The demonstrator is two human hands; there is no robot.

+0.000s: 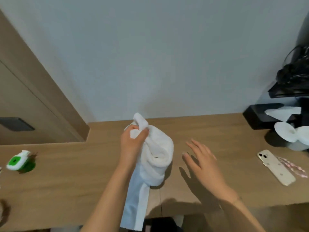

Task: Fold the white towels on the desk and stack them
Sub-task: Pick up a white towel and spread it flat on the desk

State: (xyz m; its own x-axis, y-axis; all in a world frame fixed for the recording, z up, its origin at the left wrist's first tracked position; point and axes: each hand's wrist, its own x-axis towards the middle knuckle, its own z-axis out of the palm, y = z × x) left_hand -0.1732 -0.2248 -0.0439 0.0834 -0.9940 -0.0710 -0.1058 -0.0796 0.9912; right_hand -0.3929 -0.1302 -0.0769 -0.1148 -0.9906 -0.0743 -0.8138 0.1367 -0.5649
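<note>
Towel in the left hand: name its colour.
White; the head view shows the towel held up by the left hand.

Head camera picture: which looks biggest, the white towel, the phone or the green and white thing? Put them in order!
1. white towel
2. phone
3. green and white thing
This is only how they look in the picture.

White towel (155, 156), bunched and unfolded, hanging down past the wooden desk's (66, 173) front edge.

head cam | looks forward-down | close over desk (66, 181) | wide-angle
</note>
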